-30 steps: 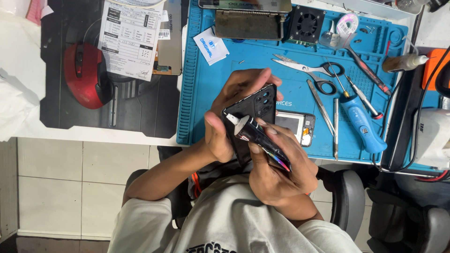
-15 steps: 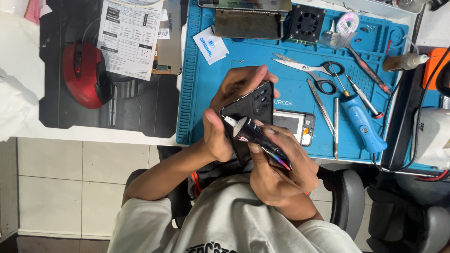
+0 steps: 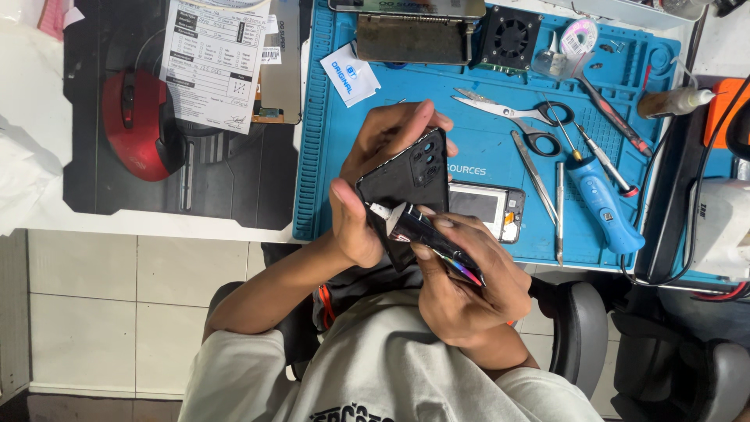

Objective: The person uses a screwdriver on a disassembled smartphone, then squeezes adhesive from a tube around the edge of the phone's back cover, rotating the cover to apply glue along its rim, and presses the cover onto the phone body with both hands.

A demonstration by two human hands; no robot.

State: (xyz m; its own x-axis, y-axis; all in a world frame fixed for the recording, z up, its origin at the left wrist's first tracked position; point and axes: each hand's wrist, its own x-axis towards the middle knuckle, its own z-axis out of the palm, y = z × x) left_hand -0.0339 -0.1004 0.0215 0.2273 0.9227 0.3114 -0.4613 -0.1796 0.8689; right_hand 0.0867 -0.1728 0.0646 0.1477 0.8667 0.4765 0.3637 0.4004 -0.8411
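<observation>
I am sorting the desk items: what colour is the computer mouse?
Red with black parts; the computer mouse shows in the head view.

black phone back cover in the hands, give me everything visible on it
The black back cover is a thin, matte, plastic-looking panel with a cluster of camera holes near its upper right corner. It is held tilted above the blue mat. The left hand grips it; the right hand presses a small dark tube's nozzle against its lower edge.

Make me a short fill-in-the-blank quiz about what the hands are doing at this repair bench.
1. The left hand holds a black ____ back cover.
2. The right hand presses a small dark ____ against it.
3. The work mat is ____.
4. The red ____ lies on the black pad.

Missing: phone; tube; blue; mouse
</observation>
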